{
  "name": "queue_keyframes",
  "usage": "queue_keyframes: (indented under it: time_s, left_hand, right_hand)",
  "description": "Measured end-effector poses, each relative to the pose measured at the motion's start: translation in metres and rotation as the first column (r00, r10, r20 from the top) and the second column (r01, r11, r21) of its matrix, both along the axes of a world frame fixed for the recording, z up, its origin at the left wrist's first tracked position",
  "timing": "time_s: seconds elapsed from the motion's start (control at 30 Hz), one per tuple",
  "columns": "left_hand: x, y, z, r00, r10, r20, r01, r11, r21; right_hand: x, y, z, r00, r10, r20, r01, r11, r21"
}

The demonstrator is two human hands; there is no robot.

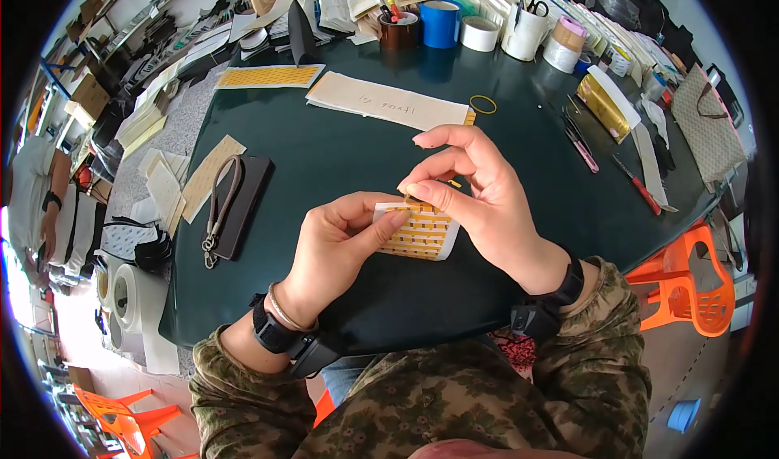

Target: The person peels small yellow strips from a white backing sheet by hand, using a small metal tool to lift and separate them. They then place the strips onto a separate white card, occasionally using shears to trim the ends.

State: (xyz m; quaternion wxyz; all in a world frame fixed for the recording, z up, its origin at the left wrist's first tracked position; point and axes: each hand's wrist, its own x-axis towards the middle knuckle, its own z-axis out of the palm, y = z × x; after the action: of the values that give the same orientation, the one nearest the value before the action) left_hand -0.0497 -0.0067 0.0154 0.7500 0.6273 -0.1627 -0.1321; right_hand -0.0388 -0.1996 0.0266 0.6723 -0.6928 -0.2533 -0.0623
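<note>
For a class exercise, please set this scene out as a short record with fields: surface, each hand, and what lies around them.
Surface: dark green table
Left hand: holds a white sheet with yellow strips, thumb on top
Right hand: thumb and forefinger tips at the sheet's upper edge; whether they grip anything is unclear
To the left: dark case with a looped strap
Beyond the hands: long pale card
To the right: red-handled tool
Far edge: blue roll; scissors in a white holder

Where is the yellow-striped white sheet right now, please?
The sheet is just right of centre in the head view, held by the left hand, with the right hand at its top edge.
</note>
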Motion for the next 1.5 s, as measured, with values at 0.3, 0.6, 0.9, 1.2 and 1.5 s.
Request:
queue_keyframes:
  time_s: [0.3, 0.6, 0.9, 1.2, 1.5]
  left_hand:
    - [0.004, 0.002, -0.006, 0.998, 0.058, -0.013, -0.058, 0.997, 0.046]
    - [0.003, 0.003, -0.006, 0.993, 0.055, 0.106, -0.066, 0.991, 0.112]
    - [0.003, 0.003, -0.004, 0.999, -0.051, 0.004, 0.051, 0.998, 0.034]
    - [0.005, 0.003, -0.005, 0.997, -0.072, -0.004, 0.072, 0.997, 0.02]
    - [0.005, 0.0, -0.003, 1.0, -0.001, -0.026, 0.0, 1.0, -0.016]
  right_hand:
    - [0.0, -0.001, 0.003, 0.938, -0.141, 0.317, 0.207, 0.96, -0.186]
    - [-0.004, 0.001, 0.008, 0.752, -0.084, 0.654, 0.489, 0.736, -0.468]
    - [0.001, 0.0, 0.002, 0.994, 0.0, 0.105, 0.009, 0.996, -0.087]
    - [0.003, -0.001, -0.002, 0.999, -0.024, 0.048, 0.024, 1.0, -0.007]
    - [0.005, -0.016, 0.015, 0.906, -0.188, 0.378, 0.288, 0.93, -0.227]
